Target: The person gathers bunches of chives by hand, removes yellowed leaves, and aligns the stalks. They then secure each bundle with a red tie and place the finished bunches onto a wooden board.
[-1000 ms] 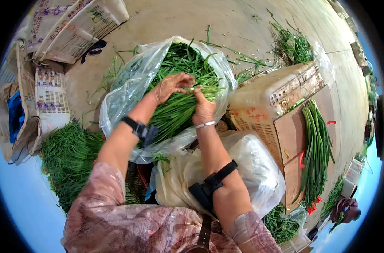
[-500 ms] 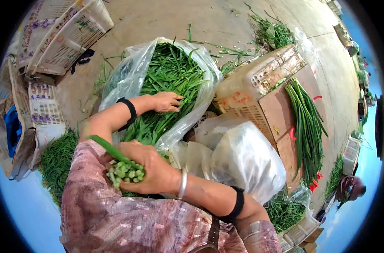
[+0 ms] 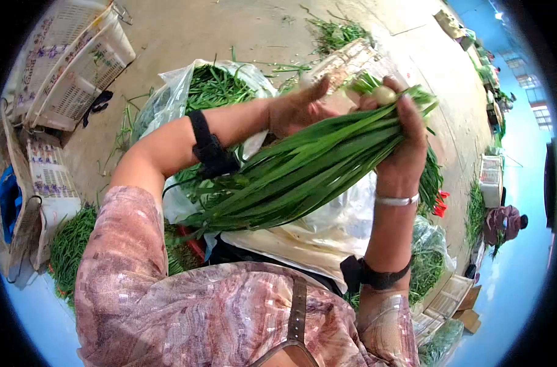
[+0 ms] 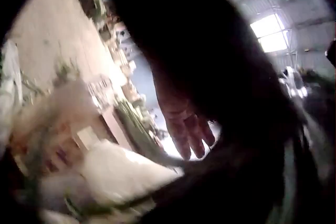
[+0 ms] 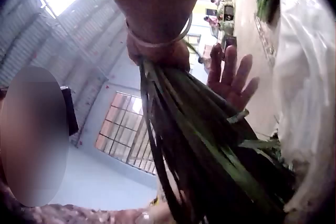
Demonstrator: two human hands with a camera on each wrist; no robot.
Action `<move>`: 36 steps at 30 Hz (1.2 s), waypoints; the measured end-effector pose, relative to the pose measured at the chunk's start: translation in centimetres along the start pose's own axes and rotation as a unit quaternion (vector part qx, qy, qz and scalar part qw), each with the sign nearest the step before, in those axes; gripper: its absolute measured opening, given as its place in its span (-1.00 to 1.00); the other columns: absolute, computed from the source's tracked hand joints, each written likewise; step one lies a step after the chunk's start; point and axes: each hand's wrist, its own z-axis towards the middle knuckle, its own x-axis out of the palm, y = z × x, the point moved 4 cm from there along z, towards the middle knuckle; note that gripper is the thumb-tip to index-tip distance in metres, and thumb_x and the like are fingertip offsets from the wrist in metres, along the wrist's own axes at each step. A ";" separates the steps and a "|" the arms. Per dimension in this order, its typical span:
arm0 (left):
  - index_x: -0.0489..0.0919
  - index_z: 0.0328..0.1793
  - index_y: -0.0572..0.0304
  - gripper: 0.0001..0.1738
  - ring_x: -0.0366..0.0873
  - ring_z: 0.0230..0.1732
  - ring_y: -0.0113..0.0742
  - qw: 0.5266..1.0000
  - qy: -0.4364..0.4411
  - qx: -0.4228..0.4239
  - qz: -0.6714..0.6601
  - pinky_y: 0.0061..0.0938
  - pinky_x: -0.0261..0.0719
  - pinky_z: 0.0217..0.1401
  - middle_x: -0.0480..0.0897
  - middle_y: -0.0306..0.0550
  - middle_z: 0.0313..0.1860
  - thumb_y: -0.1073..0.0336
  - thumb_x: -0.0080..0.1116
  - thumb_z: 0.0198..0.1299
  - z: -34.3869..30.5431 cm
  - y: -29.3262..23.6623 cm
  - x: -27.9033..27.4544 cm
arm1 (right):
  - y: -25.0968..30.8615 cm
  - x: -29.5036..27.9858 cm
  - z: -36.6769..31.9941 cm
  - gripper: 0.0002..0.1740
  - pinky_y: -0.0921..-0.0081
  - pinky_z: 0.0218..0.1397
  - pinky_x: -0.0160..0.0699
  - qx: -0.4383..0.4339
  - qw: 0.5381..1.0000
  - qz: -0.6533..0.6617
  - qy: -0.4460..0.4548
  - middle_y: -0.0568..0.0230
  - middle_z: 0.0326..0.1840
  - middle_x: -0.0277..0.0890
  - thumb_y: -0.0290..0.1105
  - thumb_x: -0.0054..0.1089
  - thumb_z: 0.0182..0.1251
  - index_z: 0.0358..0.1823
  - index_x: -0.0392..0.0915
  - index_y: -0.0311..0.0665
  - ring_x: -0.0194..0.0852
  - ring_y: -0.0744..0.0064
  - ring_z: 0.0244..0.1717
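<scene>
A long bunch of garlic chives, flat dark-green leaves, slants across the head view in front of the body. Near the stem end, at the upper right, my right hand grips it with fingers and thumb wrapped round; the leaf tips trail down to the left. My left hand is held beside the stems with its thumb raised and fingers extended, blurred by motion. The right wrist view shows the left hand's fingers spread behind the leaves. Dark shadow fills much of the left wrist view around the left hand.
A clear plastic bag full of cut greens stands open ahead. White plastic crates are at the left, by a heap of greens. Another filled bag is at the right. White plastic sheeting lies below the bunch.
My right hand has swung from the lower left up to the right with the bunch, turning its stem end away from me. My left hand has left the bagged greens and come beside the stems.
</scene>
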 end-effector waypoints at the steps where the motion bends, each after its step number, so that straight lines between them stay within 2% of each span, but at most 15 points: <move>1: 0.21 0.35 0.26 0.08 0.32 0.25 0.00 0.954 -0.161 0.155 0.199 -0.09 0.28 0.27 0.32 0.16 0.28 -0.55 -0.23 -0.04 0.0 -2.0 1.0 | 1.7 -0.7 0.1 -0.55 0.34 -0.10 0.54 -0.014 1.000 0.012 0.010 0.04 -0.29 0.46 -0.29 0.12 0.19 0.03 0.35 -0.44 0.47 0.27 -0.28; 2: 0.21 0.35 0.26 0.08 0.32 0.25 0.00 0.955 -0.149 0.160 0.198 -0.09 0.28 0.27 0.32 0.16 0.28 -0.55 -0.23 -0.04 -0.2 -1.5 2.5 | 3.1 -2.2 0.6 -0.57 0.37 -0.13 0.55 -0.023 0.999 0.009 -0.021 0.03 -0.28 0.45 -0.31 0.12 0.19 0.02 0.36 -0.45 0.47 0.26 -0.28; 3: 0.16 0.38 0.19 0.13 0.31 0.24 0.06 0.995 -0.075 0.059 0.004 -0.03 0.29 0.25 0.28 0.13 0.31 -0.59 -0.24 -0.11 -0.6 0.7 3.8 | 4.4 -3.9 0.8 -0.59 0.39 -0.15 0.56 -0.032 0.998 0.007 -0.056 0.01 -0.28 0.45 -0.34 0.11 0.20 0.00 0.37 -0.46 0.47 0.25 -0.28; 5: 0.05 0.43 0.04 0.22 0.30 0.22 0.18 0.911 0.080 -0.168 -0.368 0.09 0.32 0.20 0.20 0.07 0.36 -0.66 -0.25 -0.26 -2.5 4.1 7.4 | 5.7 -7.1 0.3 -0.67 0.42 -0.21 0.56 -0.031 0.995 0.028 -0.092 0.06 -0.32 0.47 -0.41 0.11 0.18 -0.07 0.39 -0.46 0.48 0.25 -0.31; 11: -0.02 0.46 0.08 0.36 0.21 0.31 0.08 0.837 0.068 -0.276 -0.468 -0.03 0.15 0.36 0.15 0.10 0.38 -0.67 -0.13 -0.43 -8.8 5.0 15.4 | 3.6 -15.3 -3.4 -0.82 0.37 -0.35 0.59 -0.031 0.971 -0.011 -0.237 0.13 -0.43 0.52 -0.42 0.12 0.15 -0.26 0.47 -0.38 0.51 0.28 -0.47; 13: 0.05 0.44 0.07 0.19 0.23 0.32 -0.04 0.822 0.129 -0.254 -0.493 -0.21 0.20 0.35 0.19 0.08 0.37 -0.53 0.01 -0.24 -9.8 5.0 17.6 | 1.8 -17.6 -4.1 -0.84 0.37 -0.36 0.59 -0.032 0.970 0.041 -0.236 0.13 -0.46 0.52 -0.44 0.13 0.14 -0.31 0.47 -0.39 0.52 0.28 -0.46; 17: 0.11 0.40 0.13 0.20 0.22 0.32 0.03 0.812 0.120 -0.333 -0.465 -0.02 0.15 0.36 0.22 0.13 0.34 -0.43 0.23 -0.30 -11.3 6.6 20.4 | 0.9 -19.3 -6.1 -0.87 0.39 -0.46 0.58 -0.072 0.946 0.077 -0.306 0.12 -0.48 0.50 -0.47 0.15 0.12 -0.35 0.46 -0.39 0.50 0.27 -0.55; 20: 0.35 0.06 0.38 -0.43 0.39 0.21 -0.05 0.724 0.090 -0.462 -0.504 -0.30 0.38 0.26 0.44 0.19 0.14 0.22 0.21 -0.06 -11.3 6.0 20.7 | 0.6 -20.6 -7.8 -0.90 0.40 -0.49 0.57 -0.077 0.938 0.125 -0.313 0.15 -0.52 0.48 -0.50 0.15 0.12 -0.37 0.45 -0.38 0.50 0.28 -0.56; 22: 0.38 -0.19 0.30 -0.64 0.54 -0.17 -0.24 0.727 0.079 -0.504 -0.460 -0.51 0.52 -0.07 0.50 -0.04 -0.27 0.29 0.22 -0.06 -10.5 6.0 21.0 | 0.7 -21.8 -9.3 -0.88 0.36 -0.48 0.59 -0.063 0.934 0.125 -0.329 0.14 -0.52 0.46 -0.45 0.15 0.13 -0.36 0.43 -0.34 0.50 0.25 -0.54; 24: 0.34 -0.27 0.25 -0.64 0.40 -0.50 -0.42 0.768 0.057 -0.523 -0.364 -0.58 0.40 -0.39 0.38 -0.17 -0.43 0.31 0.27 -0.11 -9.8 6.3 21.2 | 0.5 -23.4 -11.3 -0.81 0.34 -0.41 0.61 -0.063 0.932 0.150 -0.325 0.11 -0.46 0.49 -0.42 0.16 0.13 -0.26 0.43 -0.33 0.51 0.24 -0.49; 25: 0.30 0.19 0.26 -0.37 0.42 -0.52 -0.43 0.751 0.088 -0.508 -0.412 -0.56 0.42 -0.50 0.44 -0.15 -0.36 0.49 0.22 -0.09 -9.9 8.0 20.9 | 0.8 -23.6 -12.4 -0.78 0.33 -0.38 0.62 -0.070 0.931 0.169 -0.317 0.10 -0.43 0.50 -0.41 0.17 0.13 -0.22 0.43 -0.34 0.52 0.24 -0.47; 30: 0.38 0.12 0.25 -0.39 0.44 -0.53 -0.44 0.830 0.220 -0.481 -0.179 -0.58 0.42 -0.50 0.59 -0.01 -0.30 0.43 0.30 -0.16 -6.6 8.1 19.5 | 4.6 -22.5 -17.7 -0.07 0.03 0.26 0.29 -0.197 0.940 0.268 -0.073 -0.15 0.23 0.24 0.23 0.13 0.05 0.27 0.17 -0.35 0.14 -0.05 0.29; 31: 0.38 0.12 0.25 -0.39 0.44 -0.53 -0.44 0.826 0.225 -0.485 -0.178 -0.58 0.42 -0.50 0.59 -0.01 -0.30 0.43 0.30 -0.16 -6.3 8.1 19.2 | 4.3 -24.0 -18.7 -0.03 0.05 0.24 0.31 -0.195 0.938 0.277 -0.081 -0.14 0.20 0.28 0.29 0.11 0.02 0.26 0.18 -0.35 0.23 -0.07 0.23; 33: 0.41 0.08 0.25 -0.37 0.48 -0.49 -0.44 0.846 0.252 -0.470 -0.003 -0.58 0.45 -0.47 0.60 -0.05 -0.28 0.39 0.36 -0.22 -5.2 8.6 18.3 | 3.0 -27.8 -20.4 -0.17 0.03 0.20 0.36 -0.149 0.930 0.308 -0.136 -0.12 0.11 0.37 0.23 0.00 0.15 0.23 0.23 -0.31 0.33 -0.05 0.14; 36: 0.45 0.04 0.26 -0.36 0.52 -0.25 -0.42 0.847 0.259 -0.464 -0.030 -0.54 0.46 -0.14 0.61 -0.12 -0.25 0.32 0.39 -0.26 -5.3 7.0 18.6 | 3.8 -27.9 -23.5 -0.46 0.20 -0.03 0.58 -0.132 0.943 0.174 -0.251 -0.01 -0.05 0.49 -0.03 -0.08 0.33 0.10 0.35 -0.37 0.52 0.16 -0.08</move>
